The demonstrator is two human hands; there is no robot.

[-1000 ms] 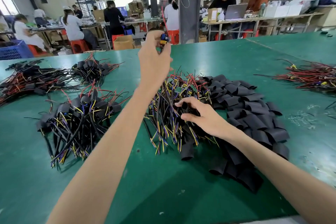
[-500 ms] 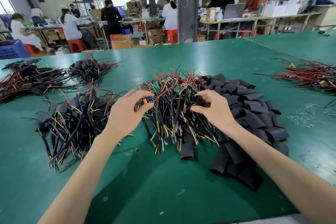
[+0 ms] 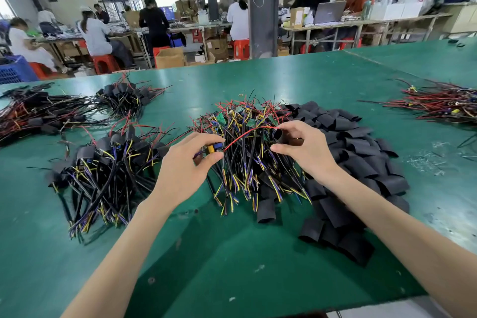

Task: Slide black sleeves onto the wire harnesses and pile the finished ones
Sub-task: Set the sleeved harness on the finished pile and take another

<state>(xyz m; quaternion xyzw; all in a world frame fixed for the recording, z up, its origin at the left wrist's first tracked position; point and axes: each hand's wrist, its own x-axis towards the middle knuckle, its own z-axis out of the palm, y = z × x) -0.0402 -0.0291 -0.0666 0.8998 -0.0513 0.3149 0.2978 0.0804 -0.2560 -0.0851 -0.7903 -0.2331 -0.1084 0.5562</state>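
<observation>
Left hand [image 3: 185,162] is just left of the centre pile, fingers [image 3: 204,138] curled, thumb and forefinger pinching the yellow-and-blue connector [image 3: 213,147] at the end of one wire harness. A red wire [image 3: 247,134] arcs from that connector right toward the right hand [image 3: 304,150]. Right hand is raised over the right edge of the same pile, fingers [image 3: 289,125] curled round one black sleeve [image 3: 280,135], open end facing left toward the red wire's tip. Cannot tell whether the tip is inside the sleeve or just at its mouth.

Centre pile of unsleeved harnesses [image 3: 247,175] lies on the green surface [image 3: 232,253] between and below the hands: black, red, yellow and blue wires, small green boards at the far side. Heap of loose black sleeves [image 3: 356,152] touches it on the right and spreads to the near right. Pile of sleeved harnesses [image 3: 108,168] lies to the left, apart from the centre pile. Two more sleeved piles sit far left [image 3: 126,98] [image 3: 31,113]. A mostly red wire bundle [image 3: 444,103] lies far right, well apart. Workers sit at benches past the far edge of the surface.
</observation>
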